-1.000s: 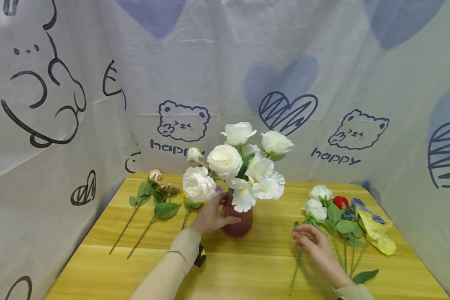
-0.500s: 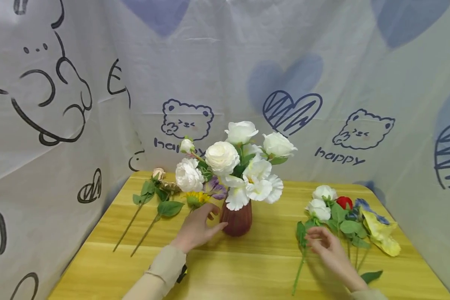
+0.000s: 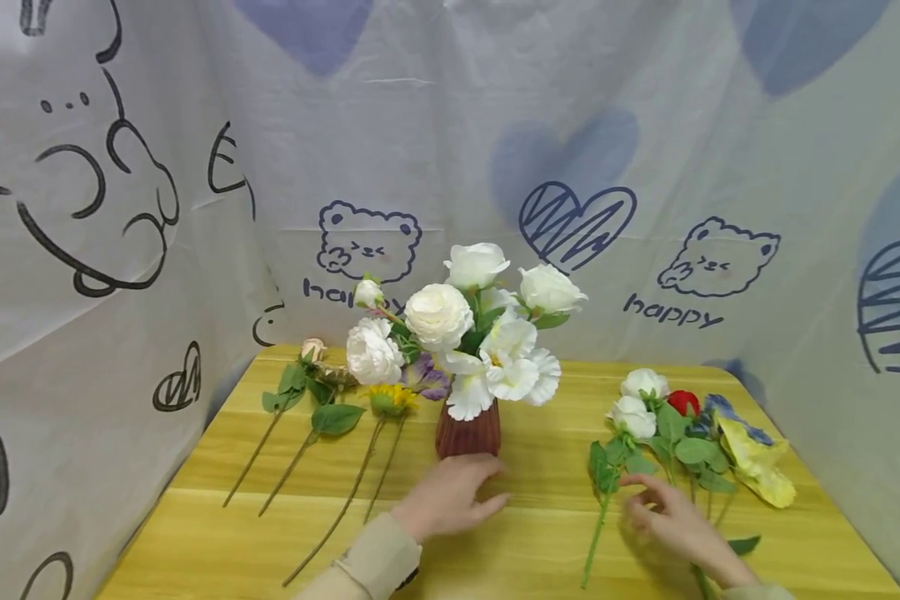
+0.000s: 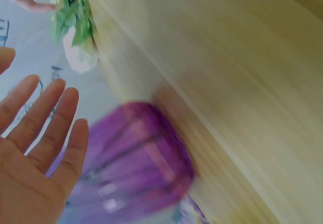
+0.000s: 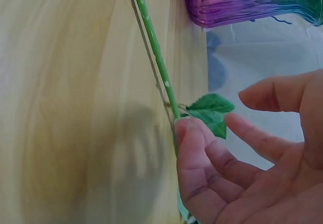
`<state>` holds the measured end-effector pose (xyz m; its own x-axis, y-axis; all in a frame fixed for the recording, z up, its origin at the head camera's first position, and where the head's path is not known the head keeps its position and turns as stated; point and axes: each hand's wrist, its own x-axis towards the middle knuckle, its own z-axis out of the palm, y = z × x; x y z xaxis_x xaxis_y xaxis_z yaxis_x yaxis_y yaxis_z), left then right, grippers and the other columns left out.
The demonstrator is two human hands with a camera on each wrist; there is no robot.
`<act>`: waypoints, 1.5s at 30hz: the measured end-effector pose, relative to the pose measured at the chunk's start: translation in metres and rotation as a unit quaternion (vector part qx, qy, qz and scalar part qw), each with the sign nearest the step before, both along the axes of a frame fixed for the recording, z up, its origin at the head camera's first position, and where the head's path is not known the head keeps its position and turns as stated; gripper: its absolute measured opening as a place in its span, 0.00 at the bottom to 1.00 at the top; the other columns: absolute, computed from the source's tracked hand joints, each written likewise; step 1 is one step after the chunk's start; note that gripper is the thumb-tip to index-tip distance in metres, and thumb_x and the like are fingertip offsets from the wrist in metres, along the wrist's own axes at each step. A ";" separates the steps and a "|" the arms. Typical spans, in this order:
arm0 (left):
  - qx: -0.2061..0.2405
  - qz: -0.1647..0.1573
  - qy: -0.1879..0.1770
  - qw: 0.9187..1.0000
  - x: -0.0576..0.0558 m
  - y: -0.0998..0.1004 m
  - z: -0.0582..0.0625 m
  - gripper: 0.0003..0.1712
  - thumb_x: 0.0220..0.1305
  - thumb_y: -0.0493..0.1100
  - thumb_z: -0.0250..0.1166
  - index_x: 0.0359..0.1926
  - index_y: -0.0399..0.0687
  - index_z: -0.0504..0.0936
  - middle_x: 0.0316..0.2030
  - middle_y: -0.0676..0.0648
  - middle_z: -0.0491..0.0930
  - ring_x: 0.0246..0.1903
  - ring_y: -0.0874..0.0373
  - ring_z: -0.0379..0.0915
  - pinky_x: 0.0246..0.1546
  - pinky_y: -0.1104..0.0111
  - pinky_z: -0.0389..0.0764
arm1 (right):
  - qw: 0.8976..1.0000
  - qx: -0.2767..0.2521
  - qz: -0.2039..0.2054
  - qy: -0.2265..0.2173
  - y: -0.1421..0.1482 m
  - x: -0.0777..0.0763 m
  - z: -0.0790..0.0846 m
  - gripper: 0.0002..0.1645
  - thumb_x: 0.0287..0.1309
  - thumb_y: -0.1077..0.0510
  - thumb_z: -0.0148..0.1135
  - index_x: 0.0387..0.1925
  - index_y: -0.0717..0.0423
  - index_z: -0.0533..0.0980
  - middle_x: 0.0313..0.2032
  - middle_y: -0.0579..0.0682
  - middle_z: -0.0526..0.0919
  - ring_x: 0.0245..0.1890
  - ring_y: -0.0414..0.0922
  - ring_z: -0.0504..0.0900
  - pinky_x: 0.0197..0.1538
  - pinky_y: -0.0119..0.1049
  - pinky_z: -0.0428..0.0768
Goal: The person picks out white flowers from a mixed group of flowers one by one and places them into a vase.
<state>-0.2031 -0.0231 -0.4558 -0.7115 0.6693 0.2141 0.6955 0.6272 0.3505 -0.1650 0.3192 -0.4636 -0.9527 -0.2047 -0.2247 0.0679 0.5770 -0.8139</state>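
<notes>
A ribbed, reddish vase stands mid-table with several white flowers in it. Just in front of its base hovers my left hand, apart from it and holding nothing. Its fingers are spread in the left wrist view, beside the vase, which looks purple there. My right hand is over the right side, beside the green stem of a white rose. In the right wrist view, its loosely bent fingers are near the stem; whether they touch it is unclear.
On the left lie a sunflower, a purple flower, a pale rose and a leafy stem. A red rose, blue flower and yellow flower lie at right. Printed curtains surround the table.
My left hand has let go of the vase, drawn back to the left, then moved to the front of its base. The right hand has shifted slightly right and nearer me.
</notes>
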 end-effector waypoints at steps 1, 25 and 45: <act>-0.007 -0.006 0.000 1.000 0.001 0.005 0.001 0.22 0.71 0.55 0.62 0.58 0.49 0.82 0.53 0.51 0.86 0.52 0.59 0.83 0.56 0.67 0.83 | 1.000 -0.010 0.011 -0.008 0.000 0.000 -0.002 0.27 0.73 0.58 0.53 0.66 0.70 0.65 0.40 0.59 0.84 0.33 0.47 0.83 0.34 0.40 0.85; -0.011 -0.068 -0.002 0.998 0.011 0.050 -0.002 0.22 0.72 0.54 0.60 0.63 0.57 0.78 0.59 0.55 0.82 0.55 0.63 0.81 0.58 0.72 0.80 | 0.999 0.034 0.026 -0.023 -0.019 -0.021 -0.020 0.18 0.71 0.57 0.54 0.51 0.70 0.76 0.27 0.51 0.79 0.21 0.42 0.74 0.25 0.35 0.77; -0.015 -0.066 -0.026 0.997 0.015 0.053 -0.004 0.22 0.73 0.54 0.59 0.63 0.57 0.77 0.61 0.56 0.81 0.59 0.63 0.78 0.62 0.71 0.78 | 0.978 0.182 0.031 0.093 -0.022 0.000 -0.017 0.07 0.47 0.65 0.68 0.22 0.52 0.79 0.19 0.42 0.77 0.20 0.38 0.69 0.24 0.29 0.67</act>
<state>-0.1884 0.0300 -0.4596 -0.6265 0.7634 0.1574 0.7538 0.5421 0.3713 -0.1654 0.2974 -0.4809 -0.9720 -0.2028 -0.1183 -0.1063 0.8294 -0.5485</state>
